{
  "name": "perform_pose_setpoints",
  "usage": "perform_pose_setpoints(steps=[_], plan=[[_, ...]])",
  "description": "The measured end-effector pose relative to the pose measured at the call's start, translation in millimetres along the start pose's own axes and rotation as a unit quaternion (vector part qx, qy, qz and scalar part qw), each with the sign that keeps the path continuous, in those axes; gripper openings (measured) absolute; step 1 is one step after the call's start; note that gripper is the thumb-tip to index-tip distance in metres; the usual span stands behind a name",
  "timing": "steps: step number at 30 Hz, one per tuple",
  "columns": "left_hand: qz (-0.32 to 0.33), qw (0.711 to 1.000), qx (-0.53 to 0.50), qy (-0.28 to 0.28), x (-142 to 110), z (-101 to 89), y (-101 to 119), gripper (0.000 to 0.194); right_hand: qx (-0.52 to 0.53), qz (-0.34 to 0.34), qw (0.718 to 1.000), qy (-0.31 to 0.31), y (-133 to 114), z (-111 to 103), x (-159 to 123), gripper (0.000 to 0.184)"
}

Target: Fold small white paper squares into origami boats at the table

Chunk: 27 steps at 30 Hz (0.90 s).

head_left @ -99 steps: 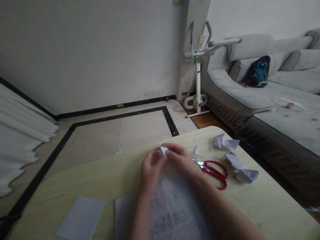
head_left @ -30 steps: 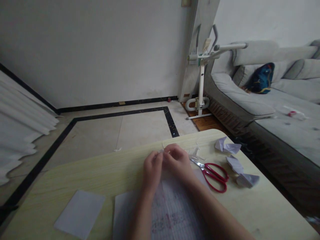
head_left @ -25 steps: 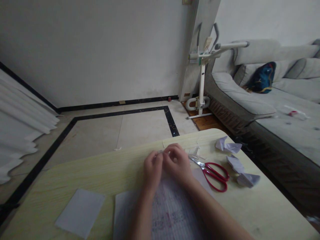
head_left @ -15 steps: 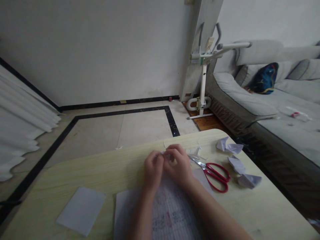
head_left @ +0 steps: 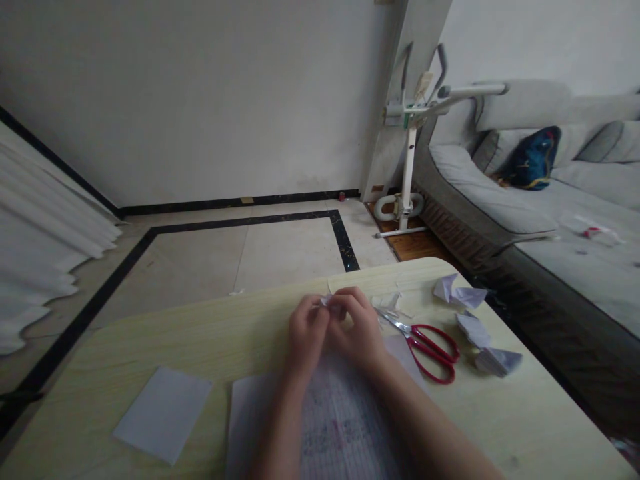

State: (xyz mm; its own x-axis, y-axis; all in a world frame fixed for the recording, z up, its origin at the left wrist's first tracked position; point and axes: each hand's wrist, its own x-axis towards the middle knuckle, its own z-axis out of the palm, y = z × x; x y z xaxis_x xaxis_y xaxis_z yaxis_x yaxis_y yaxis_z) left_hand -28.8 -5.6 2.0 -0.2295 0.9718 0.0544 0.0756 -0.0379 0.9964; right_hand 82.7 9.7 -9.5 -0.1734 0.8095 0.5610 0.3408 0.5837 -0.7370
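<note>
Both hands meet near the table's far edge around a small piece of folded paper (head_left: 326, 301), of which only a pale bit shows between the fingers. My left hand (head_left: 307, 332) pinches it from the left, thumb up. From the right, my right hand (head_left: 357, 327) grips it with curled fingers; most of the paper is hidden behind them. Below my forearms lies a lined, printed sheet (head_left: 345, 413). Red-handled scissors (head_left: 434, 352) rest just right of my right hand, their tips among thin paper scraps (head_left: 393, 305).
Several folded paper pieces (head_left: 495, 361) lie along the table's right side. A blank paper square (head_left: 164, 413) is at the left on the wooden table (head_left: 225, 333). Beyond stand a white exercise machine (head_left: 407, 153) and a grey sofa (head_left: 575, 220).
The hands stay together in nearly the same place, with slight finger movement. A little more of the pale paper shows between them. The view has shifted slightly.
</note>
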Motion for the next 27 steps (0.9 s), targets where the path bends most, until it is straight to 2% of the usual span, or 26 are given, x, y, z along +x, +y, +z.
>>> perform_pose_setpoints(steps=[5,11,17,27], plan=[[-0.012,0.999,0.016,0.032,-0.4,1.7,-1.8,0.012,-0.002,0.0,1.0,-0.01,2.4,2.9,-0.7,0.014],[0.008,0.999,0.041,0.023,-0.1,1.1,-3.8,0.016,0.022,0.066,0.997,0.039,3.0,4.2,3.3,0.01],[0.01,0.998,0.059,0.017,0.1,2.0,-8.5,0.017,0.036,0.116,0.992,0.04,3.6,2.3,5.1,0.008],[0.024,0.999,-0.002,0.036,1.4,2.3,-6.2,0.021,0.08,0.093,0.992,0.029,0.7,-1.9,8.4,0.011]])
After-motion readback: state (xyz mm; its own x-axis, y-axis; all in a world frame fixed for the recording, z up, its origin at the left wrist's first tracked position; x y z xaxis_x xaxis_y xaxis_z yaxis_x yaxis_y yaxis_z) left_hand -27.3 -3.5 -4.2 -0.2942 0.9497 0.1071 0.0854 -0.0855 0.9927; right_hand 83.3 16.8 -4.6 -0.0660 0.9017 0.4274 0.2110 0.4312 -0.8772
